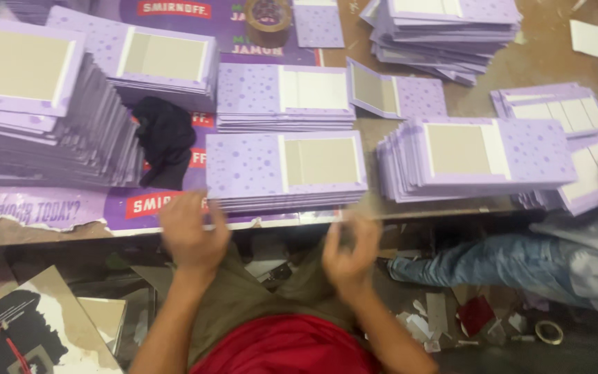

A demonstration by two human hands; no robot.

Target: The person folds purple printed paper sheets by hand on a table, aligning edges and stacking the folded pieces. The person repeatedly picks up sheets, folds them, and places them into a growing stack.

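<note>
Both hands blurred at lower centre of the frame, empty: left hand spread flat, fingers at the table edge just below the nearest stack of purple cards; right hand loosely curled, off the table, holding nothing. That stack sits centre frame, grey panel up, more purple stacks right and upper left, a black cloth to its left. Judged: cards thin, stiff, light singly but heavy stacked, smooth and prone to slide, so grip by the long edges, thumb on top
</note>
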